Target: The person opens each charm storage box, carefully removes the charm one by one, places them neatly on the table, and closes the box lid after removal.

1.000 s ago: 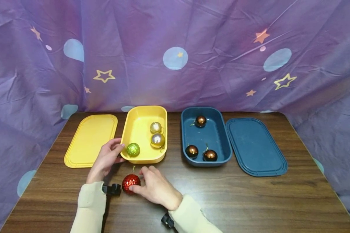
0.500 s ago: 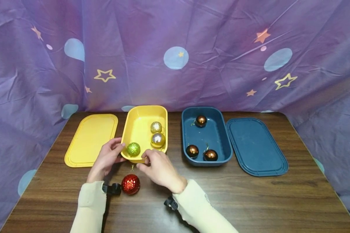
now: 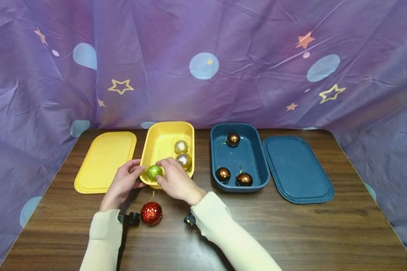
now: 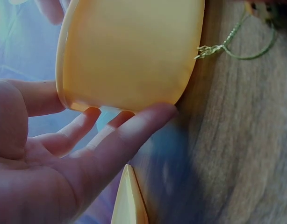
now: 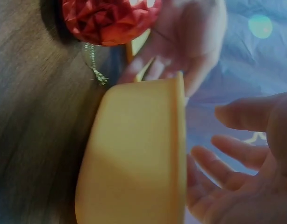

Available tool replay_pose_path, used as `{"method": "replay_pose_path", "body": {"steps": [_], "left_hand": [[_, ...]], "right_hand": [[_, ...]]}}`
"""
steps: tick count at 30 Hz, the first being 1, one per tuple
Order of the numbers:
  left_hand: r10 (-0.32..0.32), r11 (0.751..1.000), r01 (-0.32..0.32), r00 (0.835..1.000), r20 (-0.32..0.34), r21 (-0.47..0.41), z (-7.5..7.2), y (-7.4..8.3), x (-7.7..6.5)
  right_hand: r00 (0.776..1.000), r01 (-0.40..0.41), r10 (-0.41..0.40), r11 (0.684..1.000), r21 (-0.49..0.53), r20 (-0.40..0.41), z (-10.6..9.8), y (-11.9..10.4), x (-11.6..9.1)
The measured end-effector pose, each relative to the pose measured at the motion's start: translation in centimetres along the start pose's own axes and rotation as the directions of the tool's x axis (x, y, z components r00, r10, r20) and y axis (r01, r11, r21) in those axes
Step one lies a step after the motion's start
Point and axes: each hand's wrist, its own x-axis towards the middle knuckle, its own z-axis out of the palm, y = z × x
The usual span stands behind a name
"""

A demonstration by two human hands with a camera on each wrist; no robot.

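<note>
A glittery green bauble [image 3: 154, 172] lies in the near left corner of the yellow box [image 3: 156, 131]. My right hand [image 3: 176, 180] reaches over the near rim, its thumb and fingers spread beside the bauble. In the right wrist view the right hand's fingers [image 5: 232, 170] stand apart, and the box wall hides the bauble. My left hand [image 3: 123, 184] grips the box's near left corner, thumb at the rim and fingers along the outer wall, as the left wrist view shows. A faceted red bauble [image 3: 151, 213] with a gold loop lies on the table in front of the box.
Gold baubles, one glittery [image 3: 181, 146] and one shiny [image 3: 184, 161], lie at the box's right side. A blue box [image 3: 247, 130] holds three brown baubles [image 3: 233, 139]. A yellow lid [image 3: 105, 162] lies left, a blue lid [image 3: 298, 169] right. A purple curtain [image 3: 257, 94] hangs behind.
My right hand has left the red bauble and moved up and forward over the yellow box's near rim to the green bauble. The left hand stays at the corner.
</note>
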Motion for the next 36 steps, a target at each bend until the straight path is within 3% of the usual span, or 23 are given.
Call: {"method": "replay_pose_path", "body": {"steps": [16,27,32,36], "left_hand": [[0.000,1.000,0.000,1.000,-0.005,-0.014,0.2,-0.1,0.1],[0.002,1.000,-0.002,1.000,-0.004,-0.018,0.2,0.0,0.1],[-0.007,1.000,0.007,1.000,-0.003,-0.014,0.2,0.0,0.1],[-0.007,1.000,0.007,1.000,-0.004,-0.019,0.2,0.0,0.1]], "right_hand": [[0.998,-0.015,0.026,0.983,-0.183,0.060,2.7,0.0,2.3],[0.983,-0.077,0.107,0.976,-0.202,0.146,3.0,0.0,2.9],[0.987,-0.058,0.087,0.978,-0.201,0.136,3.0,0.2,3.2],[0.987,-0.092,0.111,0.983,-0.156,0.117,3.0,0.1,3.1]]}}
